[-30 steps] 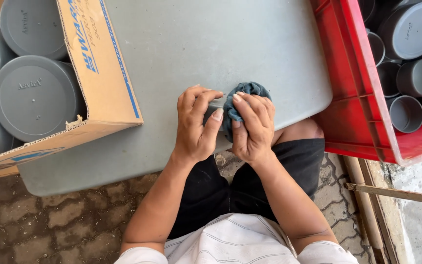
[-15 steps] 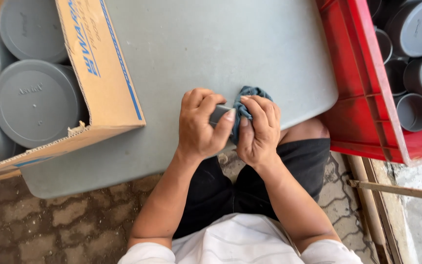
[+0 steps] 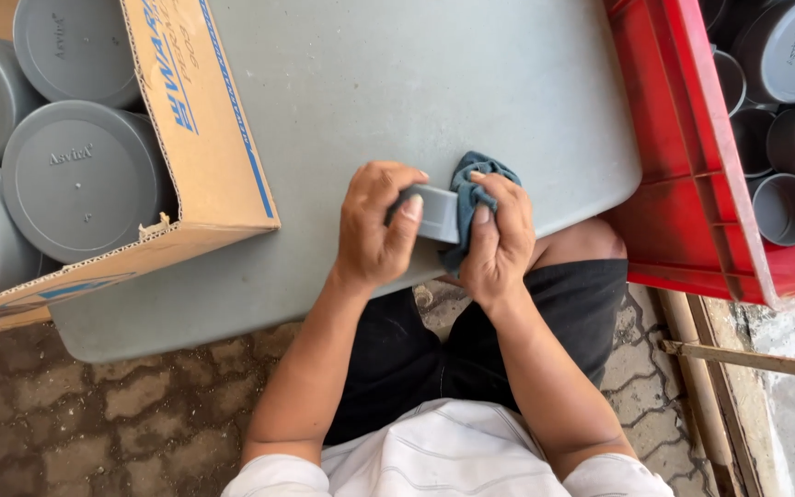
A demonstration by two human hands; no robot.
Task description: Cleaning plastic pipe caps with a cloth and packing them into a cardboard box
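Sitting at the edge of a matte grey counter [image 3: 342, 83], the left hand [image 3: 374, 230] is gripping a small smooth grey plastic fitting [image 3: 437, 212], fingers curled round it, while the right hand [image 3: 499, 244] is pinching a crumpled blue-grey cloth [image 3: 473, 189] against its end. Most of the fitting is hiding under fingers. Corrugated cardboard box [image 3: 204, 138] of round grey caps [image 3: 80, 179] sitting left, red plastic crate [image 3: 683, 175] right, both cropped.

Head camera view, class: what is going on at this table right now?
A seated person holds a small grey pipe fitting in the left hand and presses a dark blue cloth against it with the right hand, over a grey table. A cardboard box and red crate hold more grey fittings.
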